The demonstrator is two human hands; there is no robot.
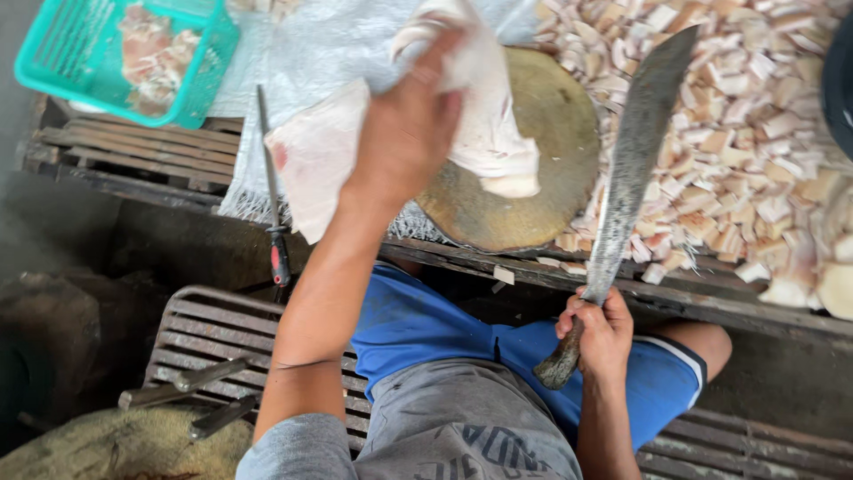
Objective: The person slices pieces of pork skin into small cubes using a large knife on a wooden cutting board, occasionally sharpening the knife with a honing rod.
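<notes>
Here the left hand (409,124) was closed around a large pale slab of fatty meat (484,133), gripping its upper fold while the rest draped down over the round wooden chopping block (542,169); a second flap of the same slab hung to the left of the wrist. The right hand (600,329) was wrapped tight around the dark handle of a long cleaver-like blade (635,151), held upright beside the block with its tip over the heap of cut pieces (755,133). A green plastic basket (80,53) with more meat sat at the far left, and a sharpening steel (271,196) lay on the white sheet. The slab looked slippery, so it could slide from the fingers, and the blade stood close to the bare forearm, where a careless swing might catch skin.
</notes>
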